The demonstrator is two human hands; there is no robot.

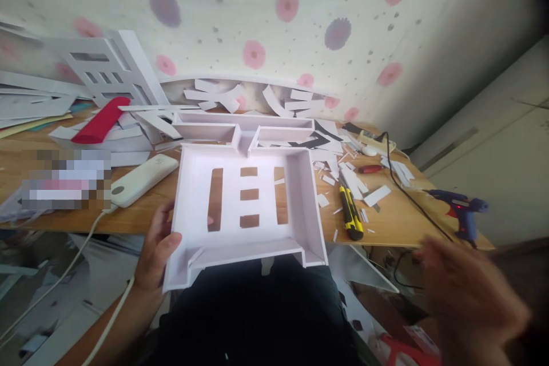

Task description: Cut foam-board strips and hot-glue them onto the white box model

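Down at the desk's near edge, over the lap: white foam-board model (231,200) pinched by its left wall in left hand (156,254), thumb on top, fingers curled under; right hand (467,291) blurry, loosely spread, gripping nothing, below blue glue gun (461,209); yellow utility knife (351,214) just beside model.

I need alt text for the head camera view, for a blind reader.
The left hand holds a white board model with cut-out slots at the edge of a cluttered wooden desk. The blurred right hand is near a blue glue gun.
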